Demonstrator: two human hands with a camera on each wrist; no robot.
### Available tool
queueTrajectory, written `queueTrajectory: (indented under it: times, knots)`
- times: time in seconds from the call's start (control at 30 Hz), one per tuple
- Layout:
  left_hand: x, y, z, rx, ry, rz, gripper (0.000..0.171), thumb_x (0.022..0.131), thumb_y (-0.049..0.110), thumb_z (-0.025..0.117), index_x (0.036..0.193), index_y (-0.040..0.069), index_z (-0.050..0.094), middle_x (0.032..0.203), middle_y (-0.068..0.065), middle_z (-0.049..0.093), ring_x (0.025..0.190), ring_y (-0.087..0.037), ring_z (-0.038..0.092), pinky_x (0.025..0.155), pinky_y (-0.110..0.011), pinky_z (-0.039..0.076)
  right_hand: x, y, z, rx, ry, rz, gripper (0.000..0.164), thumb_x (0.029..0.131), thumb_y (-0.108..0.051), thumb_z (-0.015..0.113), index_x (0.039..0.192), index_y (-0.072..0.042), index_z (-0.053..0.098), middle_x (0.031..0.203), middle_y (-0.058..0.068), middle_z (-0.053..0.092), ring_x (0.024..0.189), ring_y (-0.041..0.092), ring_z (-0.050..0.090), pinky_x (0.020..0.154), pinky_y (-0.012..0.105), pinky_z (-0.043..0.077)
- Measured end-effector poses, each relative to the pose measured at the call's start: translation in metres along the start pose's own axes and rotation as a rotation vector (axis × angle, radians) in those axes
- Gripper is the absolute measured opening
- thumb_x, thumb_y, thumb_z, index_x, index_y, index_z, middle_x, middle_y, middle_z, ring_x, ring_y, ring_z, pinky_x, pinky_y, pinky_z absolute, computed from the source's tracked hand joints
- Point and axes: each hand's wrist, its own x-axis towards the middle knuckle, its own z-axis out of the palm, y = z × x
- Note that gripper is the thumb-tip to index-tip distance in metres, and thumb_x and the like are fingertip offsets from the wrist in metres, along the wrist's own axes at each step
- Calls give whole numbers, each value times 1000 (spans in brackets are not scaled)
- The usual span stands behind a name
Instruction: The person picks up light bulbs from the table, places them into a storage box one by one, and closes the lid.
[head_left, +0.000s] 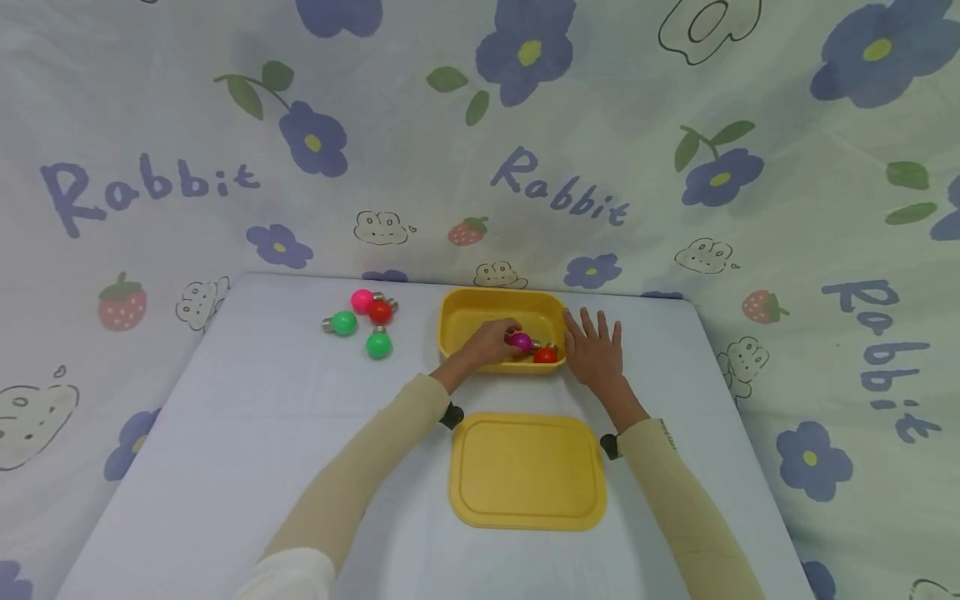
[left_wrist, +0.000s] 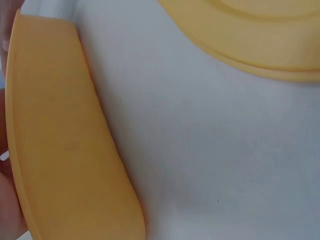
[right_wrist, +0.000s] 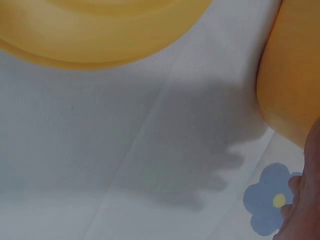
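My left hand point(head_left: 491, 342) reaches into a yellow plastic box point(head_left: 465, 302) and pinches a purple toy light bulb point(head_left: 521, 342) low inside it. A red bulb point(head_left: 546, 356) lies in the box's near right corner, beside the purple one. My right hand point(head_left: 596, 352) has its fingers spread and touches the box's right wall. In the left wrist view the box's outer wall point(left_wrist: 65, 130) hides most of the left hand. Only the edge of the right hand point(right_wrist: 305, 200) shows in the right wrist view.
A yellow lid point(head_left: 527, 472) lies flat on the white table point(head_left: 247, 433) in front of the box. To the left sit a pink bulb point(head_left: 362, 301), another red bulb point(head_left: 380, 312) and two green bulbs point(head_left: 378, 343). A printed cloth point(head_left: 405, 167) hangs behind the table.
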Motion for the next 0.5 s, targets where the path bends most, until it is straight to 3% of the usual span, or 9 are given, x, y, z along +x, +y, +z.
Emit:
queueTrajectory:
  times: [0.27, 0.5]
  knots:
    - [-11, -2, -16, -73, 36, 73, 43, 97, 14, 65, 137, 0, 55, 137, -15, 58, 122, -29, 56, 104, -39, 46, -1, 1, 0, -4, 8, -8, 55, 110, -36, 23, 162, -21, 13, 165, 14, 14, 149, 43, 4, 116, 63, -5]
    - [-26, -12, -38, -44, 95, 165, 44, 98, 17, 66, 138, 1, 56, 136, -14, 59, 123, -27, 57, 106, -39, 44, 0, 2, 1, -9, 9, -13, 55, 110, -37, 22, 162, -22, 12, 165, 14, 14, 149, 43, 4, 116, 63, -3]
